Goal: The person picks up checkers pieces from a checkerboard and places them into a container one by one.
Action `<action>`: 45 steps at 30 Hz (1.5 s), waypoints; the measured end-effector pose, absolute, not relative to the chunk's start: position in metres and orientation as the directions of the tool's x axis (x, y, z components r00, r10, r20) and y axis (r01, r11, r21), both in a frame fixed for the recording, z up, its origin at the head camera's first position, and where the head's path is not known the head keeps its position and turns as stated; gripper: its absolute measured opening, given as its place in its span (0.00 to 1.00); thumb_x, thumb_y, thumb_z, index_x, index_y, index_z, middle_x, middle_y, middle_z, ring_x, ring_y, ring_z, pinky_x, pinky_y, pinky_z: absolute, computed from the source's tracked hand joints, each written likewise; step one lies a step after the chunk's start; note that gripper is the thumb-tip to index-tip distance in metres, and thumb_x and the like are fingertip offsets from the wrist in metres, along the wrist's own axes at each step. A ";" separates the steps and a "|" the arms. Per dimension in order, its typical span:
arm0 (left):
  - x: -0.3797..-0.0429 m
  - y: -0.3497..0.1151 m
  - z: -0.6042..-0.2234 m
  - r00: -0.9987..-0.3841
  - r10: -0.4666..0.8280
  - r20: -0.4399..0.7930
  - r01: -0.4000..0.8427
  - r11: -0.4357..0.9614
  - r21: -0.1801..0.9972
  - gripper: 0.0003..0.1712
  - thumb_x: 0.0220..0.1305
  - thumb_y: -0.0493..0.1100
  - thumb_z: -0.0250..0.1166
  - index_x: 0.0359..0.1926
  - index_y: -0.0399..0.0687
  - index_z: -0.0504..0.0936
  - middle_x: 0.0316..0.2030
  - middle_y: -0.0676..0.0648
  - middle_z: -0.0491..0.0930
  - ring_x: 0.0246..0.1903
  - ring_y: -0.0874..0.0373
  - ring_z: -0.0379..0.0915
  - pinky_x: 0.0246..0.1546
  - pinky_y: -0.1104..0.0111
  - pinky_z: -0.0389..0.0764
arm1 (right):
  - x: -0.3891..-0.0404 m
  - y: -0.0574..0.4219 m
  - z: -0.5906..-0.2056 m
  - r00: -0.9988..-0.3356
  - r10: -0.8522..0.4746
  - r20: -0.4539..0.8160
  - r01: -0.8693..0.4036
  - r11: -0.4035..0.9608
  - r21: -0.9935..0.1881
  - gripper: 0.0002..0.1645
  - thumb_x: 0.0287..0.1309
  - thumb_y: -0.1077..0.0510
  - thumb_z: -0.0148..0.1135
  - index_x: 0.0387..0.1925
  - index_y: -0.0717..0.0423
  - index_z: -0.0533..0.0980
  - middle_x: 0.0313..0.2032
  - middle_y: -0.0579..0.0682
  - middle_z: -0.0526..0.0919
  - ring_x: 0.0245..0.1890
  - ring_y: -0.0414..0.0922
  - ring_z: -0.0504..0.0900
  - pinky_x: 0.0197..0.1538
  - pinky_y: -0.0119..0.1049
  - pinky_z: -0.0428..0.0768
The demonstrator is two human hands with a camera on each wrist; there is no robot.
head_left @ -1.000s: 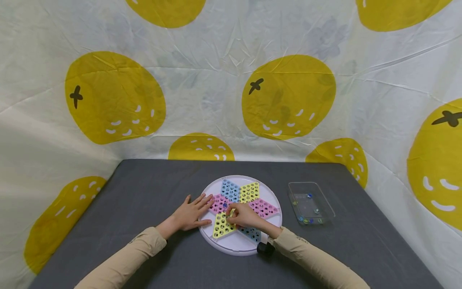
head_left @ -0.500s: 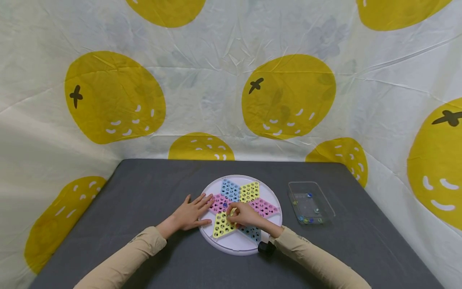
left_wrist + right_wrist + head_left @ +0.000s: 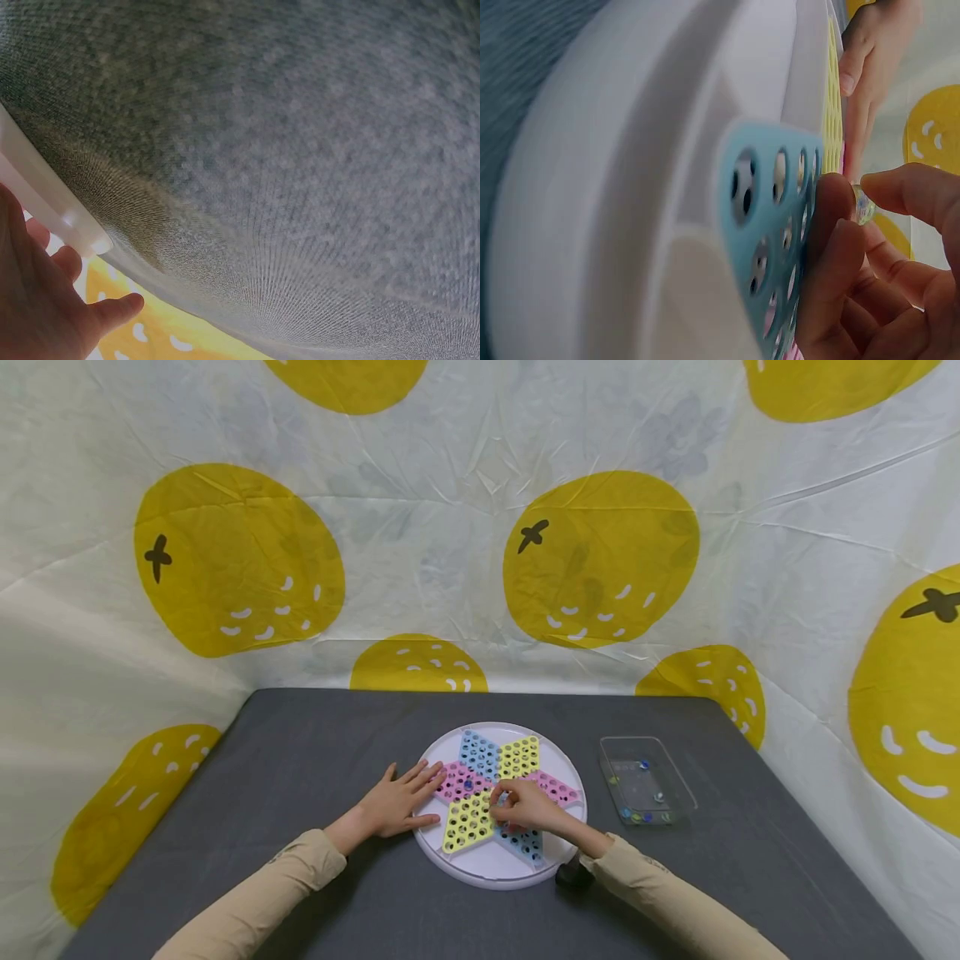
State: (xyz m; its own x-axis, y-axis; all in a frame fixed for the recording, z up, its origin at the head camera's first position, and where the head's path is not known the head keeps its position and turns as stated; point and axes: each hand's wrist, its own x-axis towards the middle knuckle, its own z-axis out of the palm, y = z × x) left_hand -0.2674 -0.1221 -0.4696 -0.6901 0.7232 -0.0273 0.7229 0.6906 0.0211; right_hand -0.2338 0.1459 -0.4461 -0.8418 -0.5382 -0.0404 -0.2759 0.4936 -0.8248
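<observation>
A round white Chinese checkers board (image 3: 480, 870) with a star of blue, yellow and pink hole-filled sections lies on the dark table. My left hand (image 3: 395, 802) rests at its left edge, fingers spread over the rim; in the left wrist view its fingertips go behind the white rim (image 3: 56, 191). Over the middle of the star is my right hand (image 3: 531, 806). Its thumb and index finger pinch a clear marble (image 3: 863, 206), seen close to the perforated surface in the right wrist view. A blue marble (image 3: 468, 785) sits in the pink section at left.
A clear plastic tray (image 3: 630, 738) stands to the right of the board, with several marbles (image 3: 647, 817) along its near side and others scattered inside. A white cloth with yellow fruit prints (image 3: 420, 568) rises behind the table (image 3: 337, 735).
My right hand has moved a little to the right across the board, from the near yellow section toward the centre. The left hand stays in place.
</observation>
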 end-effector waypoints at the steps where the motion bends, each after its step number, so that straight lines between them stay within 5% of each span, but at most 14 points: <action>1: -0.268 -0.122 -0.470 -0.689 0.724 -0.024 0.724 0.689 0.024 0.42 0.61 0.66 0.44 0.68 0.50 0.50 0.69 0.47 0.48 0.68 0.45 0.44 0.55 0.37 0.52 | -0.234 0.148 -0.447 -0.844 -0.535 -0.043 -0.274 0.498 -0.823 0.09 0.54 0.57 0.57 0.32 0.60 0.73 0.18 0.51 0.80 0.14 0.39 0.77 0.19 0.32 0.75; 7: -0.267 -0.122 -0.470 -0.692 0.722 -0.025 0.721 0.692 0.031 0.42 0.61 0.67 0.44 0.68 0.50 0.49 0.69 0.47 0.48 0.68 0.45 0.43 0.56 0.37 0.51 | -0.228 0.161 -0.438 -0.889 -0.444 -0.109 -0.174 0.549 -0.817 0.08 0.53 0.60 0.59 0.33 0.61 0.73 0.21 0.59 0.79 0.15 0.44 0.76 0.18 0.33 0.73; 33: -0.268 -0.124 -0.471 -0.698 0.715 -0.033 0.715 0.699 0.035 0.42 0.60 0.67 0.43 0.69 0.52 0.48 0.69 0.49 0.46 0.68 0.47 0.42 0.57 0.38 0.50 | -0.213 0.250 -0.425 -0.955 -0.284 -0.083 -0.124 0.638 -0.760 0.11 0.55 0.58 0.57 0.37 0.62 0.73 0.21 0.59 0.80 0.17 0.46 0.78 0.19 0.37 0.75; 45: -0.267 -0.123 -0.471 -0.696 0.718 -0.021 0.717 0.696 0.028 0.42 0.60 0.67 0.43 0.68 0.51 0.48 0.69 0.48 0.47 0.68 0.46 0.43 0.56 0.38 0.51 | -0.206 0.273 -0.411 -0.967 -0.244 -0.072 -0.100 0.625 -0.774 0.16 0.56 0.54 0.57 0.40 0.62 0.72 0.26 0.64 0.80 0.21 0.55 0.80 0.23 0.43 0.77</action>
State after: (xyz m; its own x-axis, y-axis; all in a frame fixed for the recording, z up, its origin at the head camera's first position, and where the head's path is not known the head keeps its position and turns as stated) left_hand -0.2671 -0.1232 -0.4713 -0.6958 0.7179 -0.0211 0.7174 0.6961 0.0280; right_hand -0.2064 0.2727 -0.4109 -0.9671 -0.2440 -0.0720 -0.1000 0.6250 -0.7742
